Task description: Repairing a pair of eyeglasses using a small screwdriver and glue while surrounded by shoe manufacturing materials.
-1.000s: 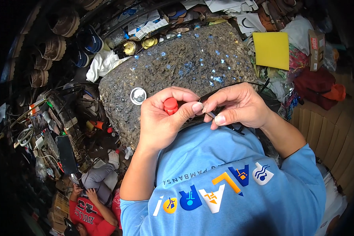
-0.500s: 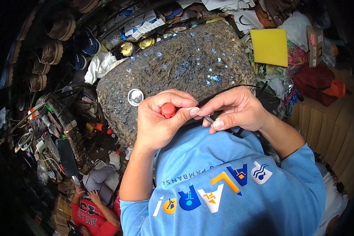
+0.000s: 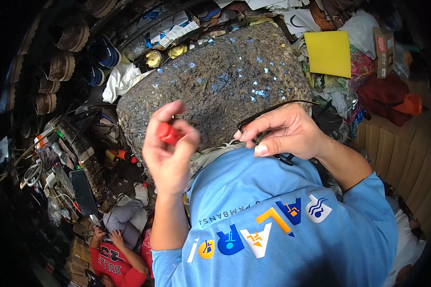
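Observation:
My left hand (image 3: 167, 153) is raised over the near left part of a big dark stone block (image 3: 210, 91), smeared by motion. Its fingers curl around a red-handled tool (image 3: 168, 134), whose working end I cannot make out. To the right, my right hand (image 3: 287, 131) pinches a thin black frame that looks like eyeglasses (image 3: 258, 116), between thumb and fingers just above my blue shirt. One long, slightly curved arm of it reaches past the knuckles to the right; another dark part shows below the thumb. A gap separates the two hands.
Blue and white flecks dot the stone's top. Beyond it stand round yellow tins (image 3: 153, 59), with a yellow sheet (image 3: 328, 54) at the far right. Shoes (image 3: 60, 65) line the left. A person in red (image 3: 112, 263) sits at the lower left, near a phone (image 3: 83, 191).
My left hand has pulled away from my right hand to the left, carrying the red-handled tool and now covering the round white-rimmed disc. The right hand keeps its hold on the eyeglasses.

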`<control>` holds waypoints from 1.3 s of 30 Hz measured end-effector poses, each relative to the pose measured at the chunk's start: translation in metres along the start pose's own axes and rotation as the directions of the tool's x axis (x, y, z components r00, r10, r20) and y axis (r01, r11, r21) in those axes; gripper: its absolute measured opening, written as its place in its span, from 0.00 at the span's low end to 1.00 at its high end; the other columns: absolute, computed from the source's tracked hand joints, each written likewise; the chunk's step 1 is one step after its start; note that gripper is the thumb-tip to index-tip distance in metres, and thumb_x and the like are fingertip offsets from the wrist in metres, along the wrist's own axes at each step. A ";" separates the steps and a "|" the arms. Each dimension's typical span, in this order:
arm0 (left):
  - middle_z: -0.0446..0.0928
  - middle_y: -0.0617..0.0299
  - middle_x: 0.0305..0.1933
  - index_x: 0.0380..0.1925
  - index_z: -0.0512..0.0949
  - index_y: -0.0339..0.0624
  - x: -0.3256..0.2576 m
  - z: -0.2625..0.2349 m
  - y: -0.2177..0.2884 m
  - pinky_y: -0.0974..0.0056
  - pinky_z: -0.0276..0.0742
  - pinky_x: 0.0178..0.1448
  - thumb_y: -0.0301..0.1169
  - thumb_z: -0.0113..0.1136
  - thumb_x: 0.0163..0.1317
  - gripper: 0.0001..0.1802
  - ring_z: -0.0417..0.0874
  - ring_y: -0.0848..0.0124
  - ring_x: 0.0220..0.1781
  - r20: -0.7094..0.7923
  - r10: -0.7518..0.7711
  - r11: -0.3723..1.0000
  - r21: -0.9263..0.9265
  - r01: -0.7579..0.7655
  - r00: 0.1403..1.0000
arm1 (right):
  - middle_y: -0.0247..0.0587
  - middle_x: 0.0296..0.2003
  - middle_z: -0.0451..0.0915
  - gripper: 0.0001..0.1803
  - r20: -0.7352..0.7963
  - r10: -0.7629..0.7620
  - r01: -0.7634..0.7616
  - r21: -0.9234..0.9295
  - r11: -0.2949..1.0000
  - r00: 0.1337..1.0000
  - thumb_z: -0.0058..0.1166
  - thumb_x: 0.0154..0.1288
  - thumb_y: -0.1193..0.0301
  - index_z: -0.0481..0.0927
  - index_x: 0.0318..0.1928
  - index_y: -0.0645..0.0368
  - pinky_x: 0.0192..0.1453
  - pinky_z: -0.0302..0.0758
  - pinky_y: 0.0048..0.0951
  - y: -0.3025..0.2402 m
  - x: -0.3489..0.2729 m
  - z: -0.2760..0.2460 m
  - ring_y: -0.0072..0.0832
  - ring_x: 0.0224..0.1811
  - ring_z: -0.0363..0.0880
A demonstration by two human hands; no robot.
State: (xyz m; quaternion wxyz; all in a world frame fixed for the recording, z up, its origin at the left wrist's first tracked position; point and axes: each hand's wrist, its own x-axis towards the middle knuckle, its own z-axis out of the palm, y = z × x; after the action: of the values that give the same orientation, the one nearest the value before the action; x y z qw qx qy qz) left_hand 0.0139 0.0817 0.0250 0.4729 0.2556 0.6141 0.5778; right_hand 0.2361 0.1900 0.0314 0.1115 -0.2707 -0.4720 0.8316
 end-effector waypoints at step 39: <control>0.82 0.43 0.39 0.40 0.73 0.30 0.005 -0.060 -0.050 0.67 0.85 0.32 0.31 0.60 0.67 0.12 0.85 0.68 0.30 -0.547 0.322 0.942 0.103 -0.320 0.773 | 0.37 0.30 0.82 0.13 -0.105 0.211 -0.219 -0.066 0.974 0.972 0.61 0.59 0.79 0.82 0.46 0.67 0.34 0.78 0.20 0.015 0.030 -0.010 0.18 0.28 0.80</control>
State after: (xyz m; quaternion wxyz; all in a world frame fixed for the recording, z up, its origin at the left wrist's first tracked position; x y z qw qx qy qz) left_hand -0.0288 0.0478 -0.0310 0.1678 0.1784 0.6731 0.6978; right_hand 0.2175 0.2025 0.0045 0.0330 -0.3645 -0.4654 0.8059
